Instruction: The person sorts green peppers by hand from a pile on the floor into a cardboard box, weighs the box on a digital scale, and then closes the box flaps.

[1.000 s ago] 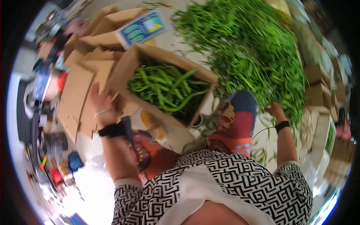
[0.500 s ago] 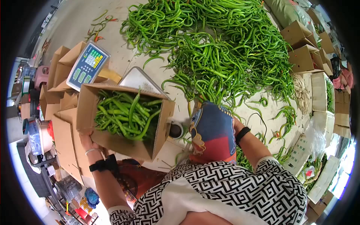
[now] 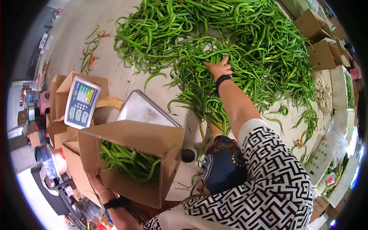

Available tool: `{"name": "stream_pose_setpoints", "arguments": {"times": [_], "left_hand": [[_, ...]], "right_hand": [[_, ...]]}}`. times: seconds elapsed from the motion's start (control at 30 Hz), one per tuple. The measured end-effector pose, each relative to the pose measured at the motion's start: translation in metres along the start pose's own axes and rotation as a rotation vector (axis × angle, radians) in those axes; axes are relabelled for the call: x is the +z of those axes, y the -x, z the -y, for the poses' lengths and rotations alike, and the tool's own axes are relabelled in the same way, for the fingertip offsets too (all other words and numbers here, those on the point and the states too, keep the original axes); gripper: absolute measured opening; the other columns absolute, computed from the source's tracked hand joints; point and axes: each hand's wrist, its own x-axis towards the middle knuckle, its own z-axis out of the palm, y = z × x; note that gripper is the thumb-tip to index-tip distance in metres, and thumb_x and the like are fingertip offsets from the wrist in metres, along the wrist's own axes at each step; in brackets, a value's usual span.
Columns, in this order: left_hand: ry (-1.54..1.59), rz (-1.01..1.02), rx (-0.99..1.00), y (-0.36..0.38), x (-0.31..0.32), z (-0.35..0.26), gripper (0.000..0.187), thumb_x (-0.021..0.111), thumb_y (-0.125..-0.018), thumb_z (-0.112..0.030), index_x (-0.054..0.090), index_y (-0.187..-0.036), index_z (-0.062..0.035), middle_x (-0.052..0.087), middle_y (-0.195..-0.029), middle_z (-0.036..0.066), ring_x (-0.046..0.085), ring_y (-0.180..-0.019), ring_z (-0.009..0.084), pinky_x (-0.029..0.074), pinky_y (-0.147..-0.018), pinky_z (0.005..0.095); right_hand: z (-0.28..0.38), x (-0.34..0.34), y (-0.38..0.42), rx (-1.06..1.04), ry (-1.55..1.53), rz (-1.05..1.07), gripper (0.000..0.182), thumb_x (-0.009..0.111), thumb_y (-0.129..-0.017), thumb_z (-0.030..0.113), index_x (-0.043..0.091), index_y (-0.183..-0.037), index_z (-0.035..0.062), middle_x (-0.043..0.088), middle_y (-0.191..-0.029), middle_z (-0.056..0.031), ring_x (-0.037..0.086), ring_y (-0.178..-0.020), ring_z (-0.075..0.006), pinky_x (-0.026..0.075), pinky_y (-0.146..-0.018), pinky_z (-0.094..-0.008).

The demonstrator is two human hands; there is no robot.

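My left hand [image 3: 96, 181] grips the near left edge of an open cardboard box [image 3: 140, 130], which is tilted so that its mouth faces me. Long green chili peppers [image 3: 128, 163] lie inside that box. Stretched forward, my right hand [image 3: 220, 69] is over a big floor pile of green chili peppers [image 3: 264, 50]. Its fingers are spread and reach down to the peppers, with none held that I can see.
Behind the box stands a scale with a metal platform [image 3: 143, 109] and a keypad display [image 3: 82, 101]. More cardboard boxes [image 3: 322, 53] are at the far right. A dark round cup [image 3: 188, 155] sits beside the held box. Loose peppers [image 3: 306, 126] are scattered on the right.
My right hand has moved from beside my knee forward onto the pepper pile, its fingers now spread. The box appears lower in view, still gripped by my left hand.
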Motion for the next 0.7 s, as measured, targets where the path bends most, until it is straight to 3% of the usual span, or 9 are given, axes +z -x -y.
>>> {"name": "stream_pose_setpoints", "arguments": {"times": [0.1, 0.23, 0.33, 0.37, 0.47, 0.6, 0.67, 0.7], "left_hand": [[-0.041, -0.050, -0.011, -0.004, -0.007, 0.001, 0.024, 0.052, -0.079, -0.004, 0.054, -0.103, -0.0023, 0.052, -0.076, 0.003, 0.054, -0.070, 0.0181, 0.049, -0.071, 0.0329], [-0.114, -0.028, -0.009, -0.010, -0.002, -0.002, 0.019, 0.053, -0.081, -0.005, 0.052, -0.099, -0.0001, 0.054, -0.081, 0.006, 0.055, -0.074, 0.0186, 0.051, -0.078, 0.0344], [-0.113, -0.045, -0.019, -0.021, -0.016, 0.003, 0.024, 0.051, -0.080, -0.006, 0.053, -0.103, 0.0010, 0.059, -0.089, 0.011, 0.059, -0.081, 0.0239, 0.052, -0.077, 0.0367], [-0.101, -0.045, 0.007, -0.025, -0.020, 0.004, 0.030, 0.049, -0.077, -0.006, 0.054, -0.106, 0.0019, 0.062, -0.094, 0.016, 0.061, -0.084, 0.0273, 0.052, -0.077, 0.0377], [-0.039, -0.046, -0.043, -0.028, -0.033, 0.010, 0.032, 0.048, -0.078, -0.008, 0.053, -0.107, 0.0036, 0.062, -0.094, 0.018, 0.060, -0.084, 0.0300, 0.052, -0.079, 0.0386], [-0.107, -0.032, 0.008, -0.031, -0.033, 0.012, 0.033, 0.047, -0.081, -0.012, 0.054, -0.109, 0.0031, 0.062, -0.098, 0.018, 0.061, -0.087, 0.0309, 0.052, -0.081, 0.0393], [-0.204, -0.112, -0.049, -0.036, -0.042, 0.012, 0.032, 0.047, -0.083, -0.015, 0.055, -0.108, 0.0029, 0.063, -0.100, 0.019, 0.060, -0.091, 0.0313, 0.051, -0.083, 0.0398], [-0.214, -0.113, -0.056, -0.032, -0.041, 0.009, 0.032, 0.047, -0.083, -0.015, 0.055, -0.108, 0.0029, 0.063, -0.100, 0.019, 0.060, -0.091, 0.0313, 0.051, -0.083, 0.0398]], "right_hand": [[-0.011, 0.003, 0.003, -0.093, 0.104, -0.054, 0.102, 0.068, -0.074, 0.048, 0.002, -0.146, 0.0205, 0.030, -0.136, -0.0208, 0.031, -0.123, -0.0421, 0.027, -0.098, -0.0538], [-0.048, -0.012, -0.010, -0.247, 0.104, -0.079, 0.087, 0.072, -0.074, 0.034, 0.018, -0.138, 0.0115, 0.042, -0.126, -0.0198, 0.051, -0.108, -0.0379, 0.042, -0.086, -0.0506], [-0.066, -0.016, -0.014, -0.329, 0.047, -0.046, 0.084, 0.073, -0.073, 0.028, 0.020, -0.136, 0.0092, 0.042, -0.128, -0.0236, 0.052, -0.105, -0.0441, 0.045, -0.085, -0.0490], [-0.070, -0.016, -0.016, -0.362, -0.013, -0.089, 0.083, 0.075, -0.069, 0.023, 0.026, -0.133, 0.0054, 0.047, -0.123, -0.0256, 0.055, -0.103, -0.0431, 0.047, -0.084, -0.0457], [-0.089, -0.025, -0.018, -0.486, -0.115, -0.172, 0.082, 0.073, -0.068, 0.021, 0.026, -0.133, 0.0024, 0.052, -0.113, -0.0250, 0.056, -0.100, -0.0398, 0.048, -0.084, -0.0442], [-0.117, -0.059, -0.002, -0.589, -0.299, -0.137, 0.080, 0.069, -0.065, 0.017, 0.032, -0.134, 0.0003, 0.052, -0.117, -0.0244, 0.050, -0.109, -0.0404, 0.042, -0.093, -0.0407], [-0.139, -0.079, -0.013, -0.862, -0.291, -0.110, 0.080, 0.069, -0.065, 0.016, 0.033, -0.135, 0.0023, 0.047, -0.124, -0.0238, 0.044, -0.117, -0.0395, 0.039, -0.098, -0.0396], [-0.146, -0.082, -0.020, -0.860, -0.197, -0.029, 0.086, 0.072, -0.067, 0.023, 0.028, -0.139, 0.0041, 0.039, -0.134, -0.0244, 0.037, -0.126, -0.0353, 0.033, -0.103, -0.0372]]}}
